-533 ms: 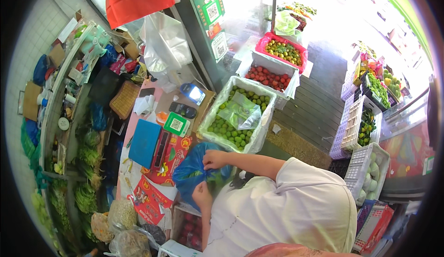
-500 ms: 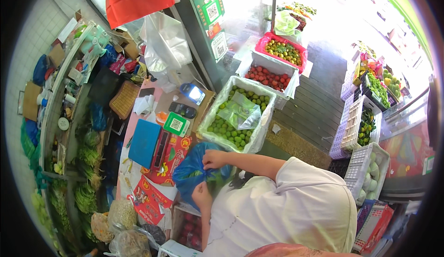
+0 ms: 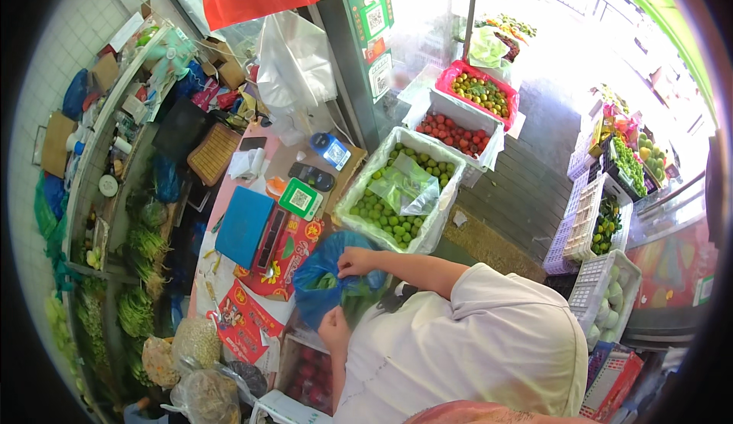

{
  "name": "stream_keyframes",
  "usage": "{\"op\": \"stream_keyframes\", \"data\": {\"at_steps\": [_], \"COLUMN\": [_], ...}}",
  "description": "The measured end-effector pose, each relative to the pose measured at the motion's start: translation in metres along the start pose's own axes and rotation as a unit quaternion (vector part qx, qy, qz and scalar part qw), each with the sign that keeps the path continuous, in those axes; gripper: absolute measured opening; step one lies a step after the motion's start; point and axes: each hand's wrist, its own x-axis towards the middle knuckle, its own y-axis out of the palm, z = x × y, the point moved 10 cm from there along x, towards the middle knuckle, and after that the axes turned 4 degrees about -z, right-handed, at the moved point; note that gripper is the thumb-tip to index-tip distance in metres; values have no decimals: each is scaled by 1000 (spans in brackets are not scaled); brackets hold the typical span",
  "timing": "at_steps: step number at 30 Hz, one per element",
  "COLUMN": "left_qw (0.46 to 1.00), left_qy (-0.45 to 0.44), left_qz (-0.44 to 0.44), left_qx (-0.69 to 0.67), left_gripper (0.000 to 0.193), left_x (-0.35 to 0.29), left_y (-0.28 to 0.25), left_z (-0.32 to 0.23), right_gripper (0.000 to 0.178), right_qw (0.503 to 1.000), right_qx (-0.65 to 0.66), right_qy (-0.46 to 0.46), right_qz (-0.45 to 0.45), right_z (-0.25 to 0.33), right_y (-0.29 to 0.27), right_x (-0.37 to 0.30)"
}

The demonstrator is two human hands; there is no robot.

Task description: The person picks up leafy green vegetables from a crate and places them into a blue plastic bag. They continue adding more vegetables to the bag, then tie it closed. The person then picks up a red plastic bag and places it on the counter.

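Observation:
A thin blue plastic bag (image 3: 313, 271) sits against the near edge of the counter, in front of my body. Leafy greens (image 3: 365, 296) show inside its mouth and through its film. On the far side of the mouth, the fingers of my right hand (image 3: 354, 262) are pinched on the bag's rim. My left hand (image 3: 334, 328) has closed on the rim at the opposite side, lower in the picture. Between my two hands the mouth is spread. The bottom of the bag is hidden.
Left of the bag are a blue-topped scale (image 3: 244, 227), a green code stand (image 3: 300, 198) and a card terminal (image 3: 311, 176). A crate of green fruit (image 3: 345, 212) stands just beyond. Dark red fruit (image 3: 309, 382) fills a box below. Greens (image 3: 140, 309) line the left shelves.
The bag's mouth looks wider and more of the greens shows in it. Both hands stay on the rim. The whole view has shifted slightly.

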Motion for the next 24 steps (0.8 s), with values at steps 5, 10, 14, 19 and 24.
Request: {"op": "stream_keyframes", "data": {"at_steps": [5,10,14,19,24], "left_qw": [999,997,998,992,973], "left_qy": [-10,-4,35,89,23], "left_qz": [-17,-5,41,-56,-228], "left_qx": [-51,78,24,69,25], "left_gripper": [24,23,23,17,29], "left_x": [-9,2,4,-9,-29], "left_y": [-6,-20,-8,-47,-108], "left_z": [-15,-20,-34,-31,-8], "right_gripper": [25,27,31,33,18], "right_qw": [999,997,999,991,884], "right_qx": [-9,-57,2,-9,54], "right_qy": [-29,-50,-22,130,-32], "right_qz": [-18,-10,33,-33,-463], "right_z": [13,31,6,5,128], "right_y": [-2,-8,-2,-45,-296], "right_x": [-12,-5,3,2,12]}}
